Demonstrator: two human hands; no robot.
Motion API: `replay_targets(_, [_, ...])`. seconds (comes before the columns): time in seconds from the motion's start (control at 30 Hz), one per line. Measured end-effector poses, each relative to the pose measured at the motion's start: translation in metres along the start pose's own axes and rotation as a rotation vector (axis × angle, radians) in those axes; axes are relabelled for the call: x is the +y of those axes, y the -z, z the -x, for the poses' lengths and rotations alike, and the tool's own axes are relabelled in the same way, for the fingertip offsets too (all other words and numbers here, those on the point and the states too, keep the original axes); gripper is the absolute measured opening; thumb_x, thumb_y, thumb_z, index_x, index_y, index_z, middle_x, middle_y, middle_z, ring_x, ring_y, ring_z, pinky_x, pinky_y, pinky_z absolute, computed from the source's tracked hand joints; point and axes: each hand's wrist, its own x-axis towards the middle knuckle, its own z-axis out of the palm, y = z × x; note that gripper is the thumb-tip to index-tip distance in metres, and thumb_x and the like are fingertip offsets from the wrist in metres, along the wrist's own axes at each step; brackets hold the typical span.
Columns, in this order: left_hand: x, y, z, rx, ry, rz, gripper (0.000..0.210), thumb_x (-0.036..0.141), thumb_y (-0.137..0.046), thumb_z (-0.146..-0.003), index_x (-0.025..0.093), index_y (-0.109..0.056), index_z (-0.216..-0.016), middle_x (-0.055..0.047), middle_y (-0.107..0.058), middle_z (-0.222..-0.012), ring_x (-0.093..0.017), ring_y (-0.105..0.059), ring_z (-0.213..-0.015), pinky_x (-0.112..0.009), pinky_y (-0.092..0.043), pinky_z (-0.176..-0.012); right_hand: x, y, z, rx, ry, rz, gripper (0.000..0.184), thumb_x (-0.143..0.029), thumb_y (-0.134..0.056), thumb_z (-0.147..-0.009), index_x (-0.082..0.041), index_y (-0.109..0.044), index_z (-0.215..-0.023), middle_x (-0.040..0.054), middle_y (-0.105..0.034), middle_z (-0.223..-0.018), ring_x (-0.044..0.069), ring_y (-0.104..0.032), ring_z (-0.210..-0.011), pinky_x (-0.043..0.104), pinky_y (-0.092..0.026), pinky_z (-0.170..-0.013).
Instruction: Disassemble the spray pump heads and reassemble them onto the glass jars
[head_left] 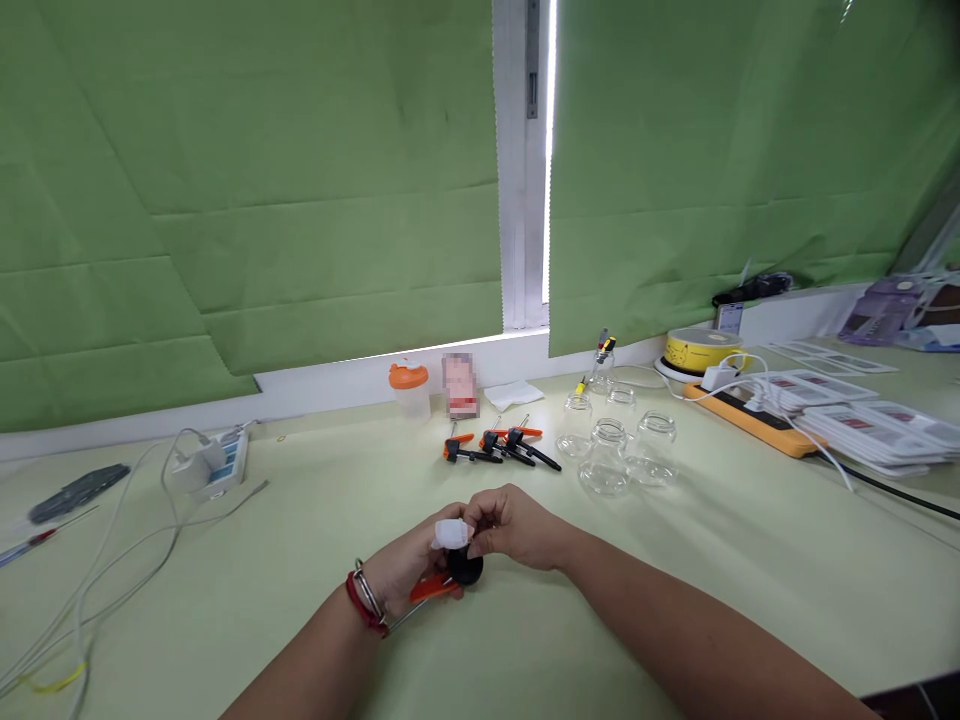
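Near the front middle of the table, my left hand (420, 560) is closed around a black-and-orange lever piece with a thin metal rod (433, 588). A round black part (465, 568) of it faces up. Above that part sits a small white piece (451, 533), soft-looking; its material is hard to make out. The fingertips of my right hand (510, 525) pinch at the right edge of the white piece. Beyond my hands lie three similar black-and-orange lever pieces (501, 442), side by side, with metal rods.
Several round glass jars (604, 465) stand to the right. Behind are an orange-lidded cup (409, 390), a pixelated pink item (460, 386) and white paper (514, 394). Cables and a power strip (229, 465) lie left; an orange power strip (754, 420) and white flat packs (870, 430) lie right.
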Motion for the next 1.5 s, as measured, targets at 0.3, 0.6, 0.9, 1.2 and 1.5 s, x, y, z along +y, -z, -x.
replay_targets(0.3, [0.002, -0.001, 0.001, 0.001, -0.005, 0.015, 0.02, 0.035, -0.057, -0.071, 0.021, -0.047, -0.082, -0.001, -0.046, -0.076, -0.015, -0.048, -0.07, -0.027, -0.042, -0.057, 0.003, 0.002, 0.002, -0.036, 0.066, -0.013, 0.011, -0.018, -0.07, -0.068, -0.016, -0.067, -0.077, -0.0006, -0.063, -0.081, 0.013, -0.057, -0.076, 0.028, -0.045, -0.072])
replay_targets(0.6, [-0.001, 0.0, 0.0, -0.011, -0.024, 0.044, 0.02, 0.035, -0.057, -0.071, 0.02, -0.051, -0.083, -0.001, -0.047, -0.074, -0.015, -0.049, -0.067, -0.027, -0.041, -0.055, 0.003, -0.001, 0.001, -0.002, 0.051, -0.012, 0.015, -0.024, -0.074, -0.064, -0.017, -0.066, -0.073, -0.0011, -0.062, -0.078, 0.013, -0.058, -0.073, 0.029, -0.046, -0.07])
replay_targets(0.9, [-0.004, 0.003, -0.001, -0.023, -0.024, 0.058, 0.02, 0.035, -0.056, -0.074, 0.02, -0.052, -0.087, -0.002, -0.051, -0.075, -0.016, -0.052, -0.069, -0.029, -0.043, -0.057, 0.004, -0.002, 0.002, -0.035, 0.017, 0.028, 0.026, -0.024, -0.077, -0.061, -0.016, -0.065, -0.082, -0.0006, -0.063, -0.076, 0.013, -0.058, -0.071, 0.029, -0.046, -0.069])
replay_targets(1.2, [-0.005, 0.005, -0.001, -0.028, -0.033, 0.075, 0.022, 0.038, -0.058, -0.074, 0.02, -0.053, -0.086, -0.002, -0.052, -0.075, -0.016, -0.051, -0.067, -0.029, -0.044, -0.057, 0.005, -0.007, 0.002, 0.033, 0.013, 0.044, 0.029, -0.022, -0.077, -0.059, -0.017, -0.053, -0.073, -0.0033, -0.058, -0.072, 0.011, -0.053, -0.066, 0.026, -0.043, -0.064])
replay_targets(1.5, [-0.004, 0.005, -0.001, -0.036, -0.037, 0.09, 0.025, 0.04, -0.059, -0.072, 0.02, -0.054, -0.087, -0.003, -0.051, -0.075, -0.017, -0.052, -0.068, -0.028, -0.043, -0.056, 0.014, -0.007, 0.0, 0.017, 0.034, -0.048, 0.031, -0.023, -0.077, -0.06, -0.018, -0.051, -0.074, -0.0031, -0.057, -0.074, 0.011, -0.053, -0.069, 0.026, -0.043, -0.064])
